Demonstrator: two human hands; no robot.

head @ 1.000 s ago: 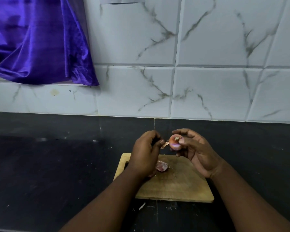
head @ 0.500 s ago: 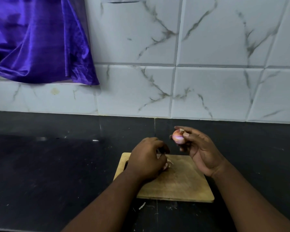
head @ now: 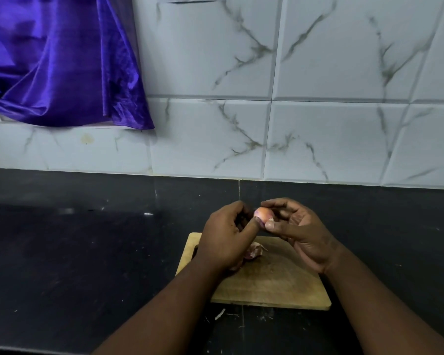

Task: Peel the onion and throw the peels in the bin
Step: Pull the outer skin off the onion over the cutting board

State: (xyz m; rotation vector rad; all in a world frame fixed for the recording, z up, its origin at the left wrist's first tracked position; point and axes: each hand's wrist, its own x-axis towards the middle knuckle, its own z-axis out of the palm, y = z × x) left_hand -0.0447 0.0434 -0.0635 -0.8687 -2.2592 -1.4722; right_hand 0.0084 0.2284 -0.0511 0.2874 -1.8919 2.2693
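Onion [head: 262, 214]: its far side is covered by the right hand [head: 301, 233], its 9 o'clock flank by the left hand [head: 224, 238]. Peels [head: 253, 251]: partly hidden under the left hand at 9 o'clock; their number is unclear. Cutting board [head: 274, 283]: the 9 o'clock corner is masked by the left forearm. Purple cloth [head: 59, 62]: cropped at 9 and 12 o'clock.

Dim, bluish light; sheen on the purple cloth [head: 57, 60], faint glare streak on the dark countertop [head: 62, 252], tile lines [head: 274, 98] bowing toward frame edges.
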